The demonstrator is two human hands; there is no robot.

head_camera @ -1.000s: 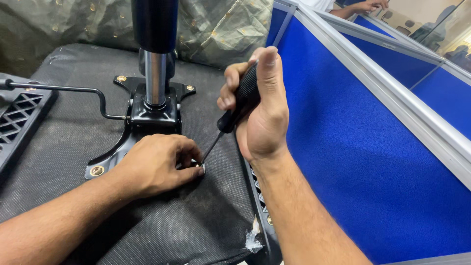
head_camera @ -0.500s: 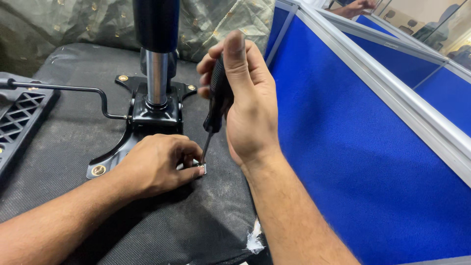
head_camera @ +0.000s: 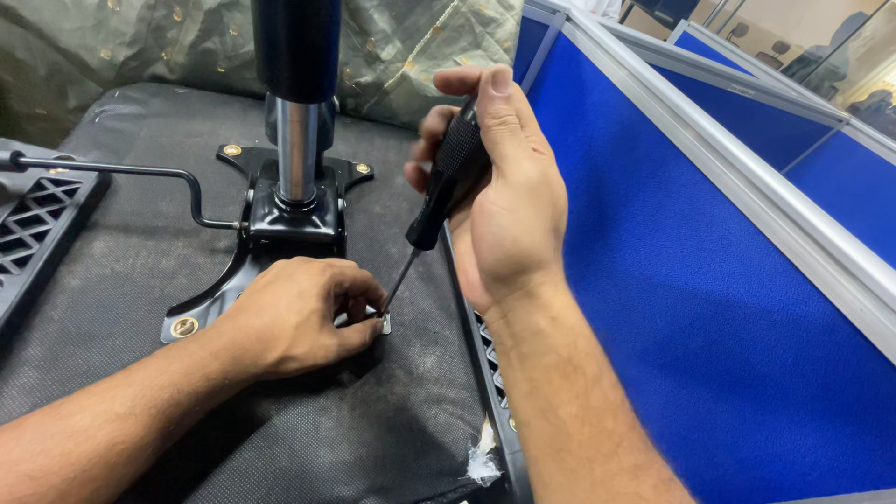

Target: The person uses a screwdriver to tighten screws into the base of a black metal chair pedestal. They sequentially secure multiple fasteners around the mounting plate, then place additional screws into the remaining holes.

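My right hand (head_camera: 504,201) grips the black handle of a screwdriver (head_camera: 446,187), its thin shaft angled down-left. The tip meets a small silver fastener (head_camera: 381,323) at the corner of a black metal chair mechanism plate (head_camera: 280,229). My left hand (head_camera: 299,317) rests on the black fabric underside of the seat (head_camera: 373,420), fingers pinched around that fastener. A chrome and black gas cylinder (head_camera: 297,103) stands upright from the plate. Brass screws (head_camera: 184,327) show at the plate's other corners.
A thin black lever rod (head_camera: 121,170) runs left from the mechanism. A black plastic lattice part (head_camera: 33,224) lies at the left edge. Blue partition panels with grey frames (head_camera: 709,243) stand close on the right. Crumpled plastic sheeting (head_camera: 112,47) lies behind.
My right hand has turned on the screwdriver handle, regripping it with the fingers more upright, while the tip stays at the fastener. My left hand has stayed in place.
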